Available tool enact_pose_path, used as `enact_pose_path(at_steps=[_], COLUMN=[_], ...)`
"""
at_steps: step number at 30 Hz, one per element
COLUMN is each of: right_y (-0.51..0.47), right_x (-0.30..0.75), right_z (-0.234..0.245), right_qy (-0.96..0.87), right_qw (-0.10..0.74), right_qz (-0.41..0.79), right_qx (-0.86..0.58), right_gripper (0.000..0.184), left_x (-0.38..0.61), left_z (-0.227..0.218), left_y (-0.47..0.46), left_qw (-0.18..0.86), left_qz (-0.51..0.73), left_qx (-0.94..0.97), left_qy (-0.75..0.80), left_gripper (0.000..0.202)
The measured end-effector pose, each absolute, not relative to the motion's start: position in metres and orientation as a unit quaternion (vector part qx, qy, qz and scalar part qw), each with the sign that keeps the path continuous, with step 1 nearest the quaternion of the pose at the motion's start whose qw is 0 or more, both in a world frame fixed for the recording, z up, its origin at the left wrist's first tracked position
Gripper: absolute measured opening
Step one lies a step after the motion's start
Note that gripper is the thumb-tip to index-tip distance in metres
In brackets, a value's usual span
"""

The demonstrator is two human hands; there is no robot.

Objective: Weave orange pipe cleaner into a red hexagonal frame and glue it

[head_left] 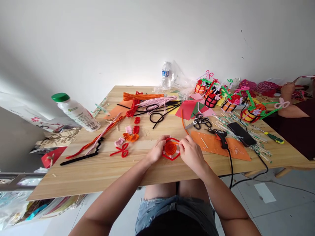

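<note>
Near the table's front edge, a small pipe-cleaner piece [170, 149] has a red, roughly hexagonal outline and an orange coil in the middle. My left hand [157, 150] is closed on its left side, with fingertips at the rim. My right hand [192, 151] pinches at the right side, where an orange pipe-cleaner strand runs from the coil into its fingers. A length of orange pipe cleaner [182, 118] rises beyond the right hand. Left of my hands lie a red pipe-cleaner bow [122, 150] and a crimped orange piece [131, 137].
Scissors [198, 122], a hot glue gun [219, 137] on orange paper [237, 153] and a phone [241, 134] lie right. Finished flower baskets [229, 104] stand behind; pipe-cleaner bundles [144, 96] lie mid-table. A white bottle [77, 113] stands left. Another person's arm [291, 101] is far right.
</note>
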State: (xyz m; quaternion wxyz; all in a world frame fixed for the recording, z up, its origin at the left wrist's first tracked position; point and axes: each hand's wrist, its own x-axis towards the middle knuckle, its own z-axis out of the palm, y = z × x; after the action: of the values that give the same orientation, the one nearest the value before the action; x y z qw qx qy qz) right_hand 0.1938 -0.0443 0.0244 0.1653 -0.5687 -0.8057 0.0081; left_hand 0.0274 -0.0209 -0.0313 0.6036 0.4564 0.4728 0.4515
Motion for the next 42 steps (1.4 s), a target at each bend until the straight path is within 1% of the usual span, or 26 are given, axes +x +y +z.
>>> enact_pose_path(at_steps=[6, 12, 16, 27, 35, 42], right_y=[-0.046, -0.044, -0.045, -0.047, -0.046, -0.049], right_x=[0.191, 0.183, 0.181, 0.185, 0.180, 0.182], right_z=[0.017, 0.015, 0.016, 0.020, 0.017, 0.023], right_qy=[-0.806, -0.813, -0.811, -0.807, -0.811, -0.807], right_qw=[0.213, 0.182, 0.172, 0.193, 0.171, 0.180], right_qz=[0.041, 0.000, -0.021, 0.006, -0.001, -0.006], right_qx=[-0.551, -0.554, -0.558, -0.558, -0.559, -0.563], right_gripper=[0.018, 0.019, 0.020, 0.019, 0.018, 0.019], left_x=[0.023, 0.021, 0.021, 0.019, 0.020, 0.022], left_z=[-0.024, -0.019, -0.022, -0.026, -0.020, -0.017], left_y=[-0.022, -0.022, -0.021, -0.021, -0.024, -0.026], left_qw=[0.590, 0.601, 0.599, 0.583, 0.592, 0.576], left_qz=[0.430, 0.432, 0.435, 0.432, 0.414, 0.423], left_qx=[0.477, 0.465, 0.467, 0.486, 0.471, 0.470], left_qy=[0.489, 0.486, 0.483, 0.486, 0.506, 0.518], left_gripper=[0.043, 0.049, 0.048, 0.047, 0.047, 0.043])
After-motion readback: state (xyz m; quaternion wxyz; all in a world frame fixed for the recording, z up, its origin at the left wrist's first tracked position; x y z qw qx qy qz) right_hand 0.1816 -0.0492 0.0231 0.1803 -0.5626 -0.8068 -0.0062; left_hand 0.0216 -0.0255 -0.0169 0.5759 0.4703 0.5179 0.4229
